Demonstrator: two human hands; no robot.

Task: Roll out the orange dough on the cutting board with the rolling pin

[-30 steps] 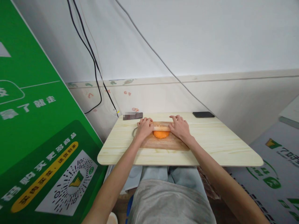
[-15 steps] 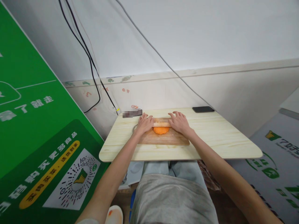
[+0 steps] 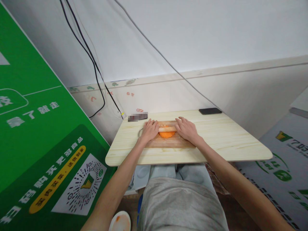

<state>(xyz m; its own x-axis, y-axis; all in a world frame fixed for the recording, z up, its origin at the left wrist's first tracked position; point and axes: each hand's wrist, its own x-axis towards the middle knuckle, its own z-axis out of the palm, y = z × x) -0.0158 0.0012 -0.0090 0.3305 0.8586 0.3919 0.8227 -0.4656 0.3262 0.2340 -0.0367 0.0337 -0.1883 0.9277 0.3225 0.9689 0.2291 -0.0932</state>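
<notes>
An orange piece of dough (image 3: 167, 135) lies flattened on a wooden cutting board (image 3: 178, 143). A pale rolling pin (image 3: 167, 129) crosses over the dough, which shows on both its near and far sides. At the pin's left end, my left hand (image 3: 150, 130) rests over it with the palm down. My right hand (image 3: 186, 129) covers the right end in the same way, its fingers reaching forward past the pin. Both ends of the pin are hidden under the hands.
The board sits on a light wood-grain table (image 3: 228, 141). A phone (image 3: 210, 111) lies at the back right, and a partly blurred dark device (image 3: 138, 117) at the back left. A green printed panel (image 3: 48, 134) stands on the left; cables (image 3: 96, 69) hang along the wall.
The rolling pin and both hands have come slightly toward me over the dough, and orange now shows beyond the pin. The whole view has shifted a little.
</notes>
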